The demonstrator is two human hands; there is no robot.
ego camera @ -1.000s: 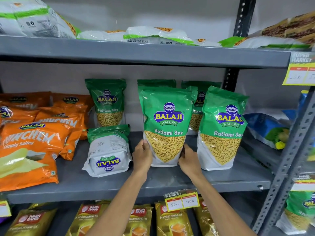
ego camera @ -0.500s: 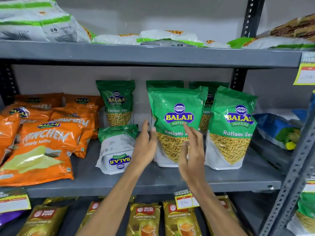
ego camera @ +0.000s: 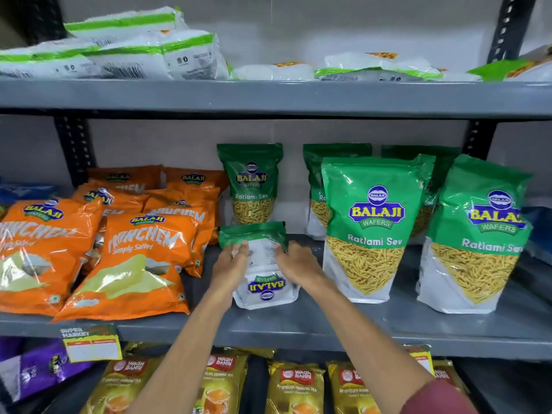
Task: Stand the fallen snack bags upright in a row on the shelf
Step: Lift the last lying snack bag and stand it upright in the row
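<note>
Head view. Middle shelf (ego camera: 328,330), grey metal. Count of green Ratlami Sev bags: five upright, one fallen. Front row upright: two, one at centre-right (ego camera: 373,228), one at 3 o'clock (ego camera: 478,234). Back row upright: three, one at 12 o'clock of the hands (ego camera: 252,182), two partly hidden behind the front pair. Fallen bag (ego camera: 264,264) lies on its back at centre, printed logo upside down to the camera, green top edge pointing to the rear, white base toward the shelf lip. Orange snack bags (ego camera: 134,258) leaning in a pile at 9 o'clock; exact count cannot be told. Both forearms reach up from 6 o'clock, palms down. Left hand (ego camera: 228,270) rests on the fallen bag's left edge, fingers spread and extended, fingertips at the green band. Right hand (ego camera: 298,264) rests on its right edge, fingers likewise extended. Grip on each side loose and apart, touching the bag, not closed around it.
</note>
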